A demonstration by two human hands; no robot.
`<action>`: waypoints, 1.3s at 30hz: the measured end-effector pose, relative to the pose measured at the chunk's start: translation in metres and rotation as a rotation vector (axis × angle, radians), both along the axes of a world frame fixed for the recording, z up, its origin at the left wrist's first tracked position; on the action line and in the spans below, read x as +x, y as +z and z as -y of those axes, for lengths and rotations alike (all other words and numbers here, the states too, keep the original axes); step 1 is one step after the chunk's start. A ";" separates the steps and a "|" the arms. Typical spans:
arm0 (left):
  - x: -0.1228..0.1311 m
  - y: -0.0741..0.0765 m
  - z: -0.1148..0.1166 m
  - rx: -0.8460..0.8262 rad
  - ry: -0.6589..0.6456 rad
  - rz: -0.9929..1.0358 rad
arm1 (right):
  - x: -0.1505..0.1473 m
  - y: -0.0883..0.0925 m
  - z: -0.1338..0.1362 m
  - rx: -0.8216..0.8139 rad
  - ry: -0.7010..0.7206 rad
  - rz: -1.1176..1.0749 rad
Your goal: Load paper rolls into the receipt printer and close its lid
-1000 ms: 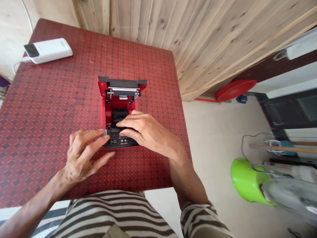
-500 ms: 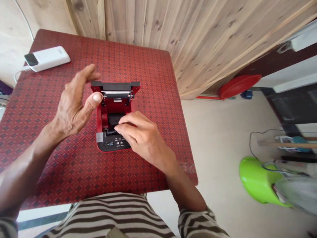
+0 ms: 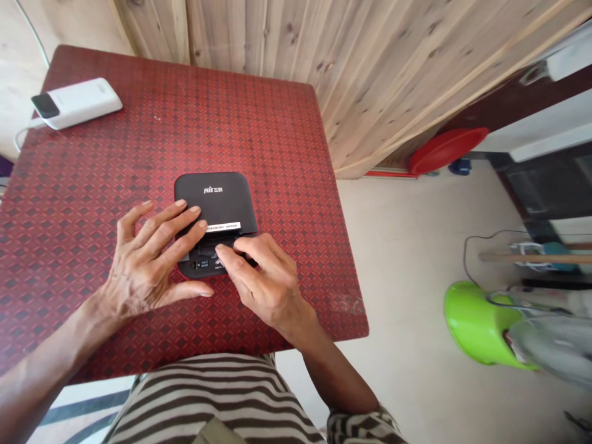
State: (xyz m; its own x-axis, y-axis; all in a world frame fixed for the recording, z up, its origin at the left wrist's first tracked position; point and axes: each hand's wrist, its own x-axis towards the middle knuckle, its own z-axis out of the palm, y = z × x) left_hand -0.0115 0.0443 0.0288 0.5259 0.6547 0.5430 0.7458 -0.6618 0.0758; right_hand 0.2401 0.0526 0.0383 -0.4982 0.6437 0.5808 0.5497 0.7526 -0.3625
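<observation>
A small black and red label printer [image 3: 217, 203] lies on the table with its lid down. White lettering marks the lid, and a white strip sticker runs along its front edge. My left hand [image 3: 150, 259] is open, fingers spread, with several fingertips resting on the lid's left side and the thumb in front of the printer. At the gap between lid and front panel, my right hand [image 3: 266, 277] is closed in a pinch on a dark, glossy strip [image 3: 207, 246]. My right fingers hide part of the front panel and of the strip.
The red patterned table [image 3: 277, 135] stands against a wooden plank wall [image 3: 370, 80]. A white power bank [image 3: 81, 102] with a cable lies at the far left. On the floor to the right are a green bucket [image 3: 476, 327] and a red basin [image 3: 444, 151].
The printer's lid, raised before, has come down over the black roll inside. My left hand has moved from beside the raised lid down onto it. My right hand keeps its pinch at the front.
</observation>
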 end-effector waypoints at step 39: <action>0.012 -0.017 0.041 0.137 0.225 0.104 | 0.062 -0.087 -0.064 -0.433 -0.303 -0.129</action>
State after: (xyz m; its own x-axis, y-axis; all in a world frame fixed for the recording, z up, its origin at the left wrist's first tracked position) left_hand 0.0004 0.0037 0.0116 0.3123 0.6653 0.6781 0.8682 -0.4896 0.0805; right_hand 0.3019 0.1161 -0.0491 -0.1948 0.9416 0.2748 0.6493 0.3338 -0.6833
